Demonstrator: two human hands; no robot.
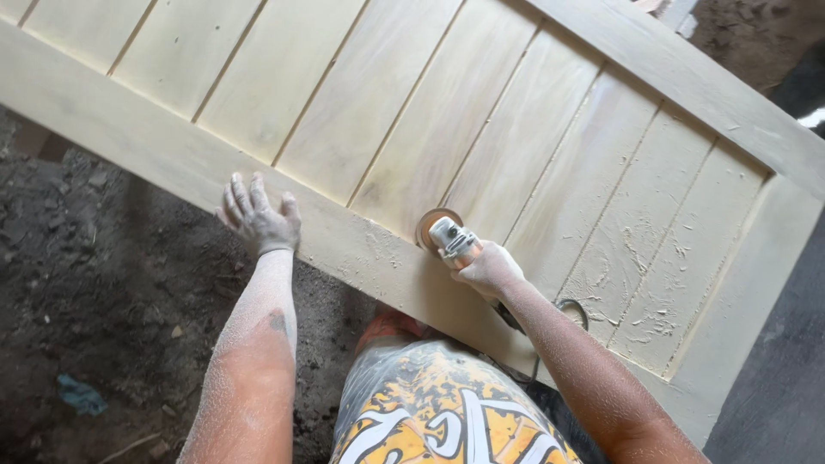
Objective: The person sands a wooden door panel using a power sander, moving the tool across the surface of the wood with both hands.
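Angle grinder (449, 238) gripped by right hand (488, 269), disc half hidden, left hand (258, 220) spread flat on wooden door (533, 129)

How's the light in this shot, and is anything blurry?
Head view: soft, even daylight on the pale door, no glare; the dirt floor at left lies darker. The left hand, the right hand and the sander are fairly sharp, the disc slightly soft.
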